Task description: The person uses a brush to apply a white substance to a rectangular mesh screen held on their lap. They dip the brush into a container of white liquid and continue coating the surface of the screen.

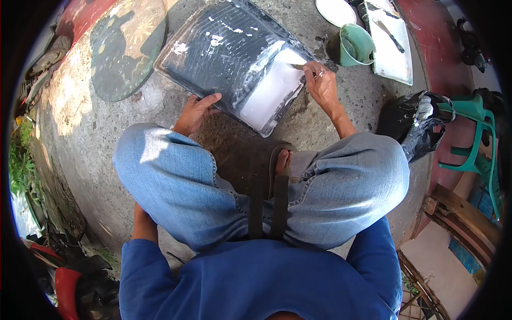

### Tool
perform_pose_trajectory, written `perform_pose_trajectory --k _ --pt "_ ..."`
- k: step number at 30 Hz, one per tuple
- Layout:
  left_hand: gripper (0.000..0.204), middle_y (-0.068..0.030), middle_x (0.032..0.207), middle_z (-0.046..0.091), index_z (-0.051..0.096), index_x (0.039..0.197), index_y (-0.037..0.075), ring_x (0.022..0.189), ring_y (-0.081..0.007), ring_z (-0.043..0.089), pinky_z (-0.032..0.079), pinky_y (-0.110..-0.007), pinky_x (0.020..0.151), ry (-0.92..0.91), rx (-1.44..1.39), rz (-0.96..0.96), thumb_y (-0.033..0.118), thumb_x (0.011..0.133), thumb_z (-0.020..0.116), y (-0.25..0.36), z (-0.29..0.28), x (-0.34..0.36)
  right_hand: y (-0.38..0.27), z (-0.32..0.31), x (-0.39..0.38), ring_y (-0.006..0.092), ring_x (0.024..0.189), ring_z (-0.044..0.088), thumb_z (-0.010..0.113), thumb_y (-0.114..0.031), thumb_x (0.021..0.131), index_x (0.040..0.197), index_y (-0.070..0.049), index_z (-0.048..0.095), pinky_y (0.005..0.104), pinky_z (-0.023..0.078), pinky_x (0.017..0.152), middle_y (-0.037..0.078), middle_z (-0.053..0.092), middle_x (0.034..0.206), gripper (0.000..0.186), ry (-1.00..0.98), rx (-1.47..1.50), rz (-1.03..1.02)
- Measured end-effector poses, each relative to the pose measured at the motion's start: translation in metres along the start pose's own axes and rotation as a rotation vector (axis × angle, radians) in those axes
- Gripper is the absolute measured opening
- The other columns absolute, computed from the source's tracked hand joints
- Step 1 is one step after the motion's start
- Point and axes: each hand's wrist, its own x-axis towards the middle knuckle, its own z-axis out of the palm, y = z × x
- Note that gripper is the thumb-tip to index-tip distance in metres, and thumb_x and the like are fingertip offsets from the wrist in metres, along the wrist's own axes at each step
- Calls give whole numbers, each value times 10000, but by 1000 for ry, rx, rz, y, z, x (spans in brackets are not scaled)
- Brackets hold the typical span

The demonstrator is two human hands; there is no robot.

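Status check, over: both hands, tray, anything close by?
Left hand gripping tray edge. Right hand holding tool, tip at white paint. Green bucket close beyond right hand.

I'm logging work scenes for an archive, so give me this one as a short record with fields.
Left hand: grips the edge of a black ridged tray
Right hand: holds a small tool, type unclear
In tray: white paint-like layer
Beyond right hand: green container
Far right: black plastic bag, green plastic chair
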Motion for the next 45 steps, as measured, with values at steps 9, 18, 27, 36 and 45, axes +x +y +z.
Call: perform_pose_trajectory --k 9,18,27,36,45 --pt "233 -55 1025 616 546 1086 56 944 -183 602 511 -377 801 8 -20 3 102 863 593 -2 3 2 8 -8 12 365 753 611 541 -104 821 865 -20 620 406 490 669 170 633 846 123 -12 3 -38" --pt "251 -51 1054 610 537 1106 66 978 -180 588 497 -374 811 32 0 -22 105 864 592 1 1 -3 14 -14 -3 358 659 603 542 -131 825 876 -49 634 395 475 603 185 619 752 133 -88 -31 79" --pt "263 -44 1063 606 526 1125 91 973 -179 591 493 -367 801 -4 -10 -29 112 871 587 -3 0 3 -22 9 -60 173 608 579 576 -161 835 947 0 623 303 467 542 150 614 730 201 -341 149 258" --pt "264 -41 1053 612 531 1120 82 964 -172 592 489 -354 795 -30 -8 -14 126 868 598 -1 -1 1 -43 29 -47 161 598 590 571 -149 841 903 -6 627 291 469 542 118 609 674 166 -492 246 72" --pt "267 -34 1050 614 535 1115 80 964 -166 588 476 -347 787 -7 10 -34 139 864 607 -1 -1 0 -20 16 -42 308 618 609 575 -164 817 892 -6 634 356 474 587 196 627 760 184 -189 109 133"
